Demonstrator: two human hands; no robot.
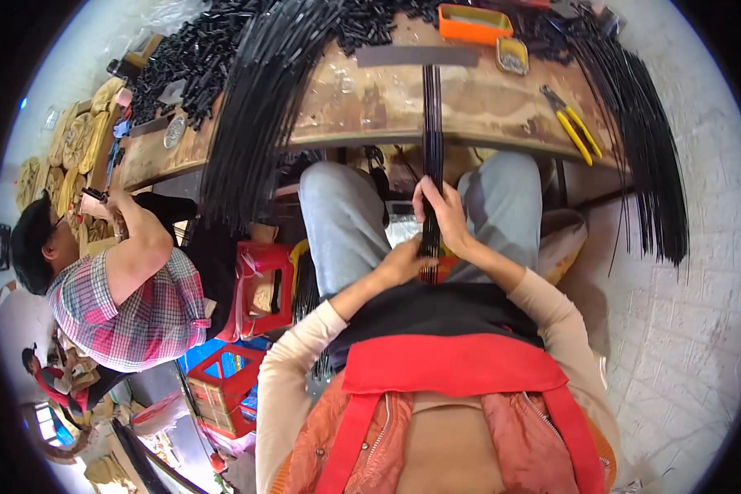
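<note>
Right grip (446, 216) is closed around a bundle of thin black rods (433, 148), and left grip (402, 263) lies against its lower part; whether this one pinches, I cannot tell. The bundle crosses the near edge of the wooden tabletop (370, 103), its upper end beside a dark flat bar (417, 56). Yellow-handled pliers (583, 132) lie toward the near right corner.

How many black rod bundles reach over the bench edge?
3: left bundle and right bundle, both hanging off the bench; middle bundle, in the right hand, with the left hand touching it. More may be hidden.
</note>
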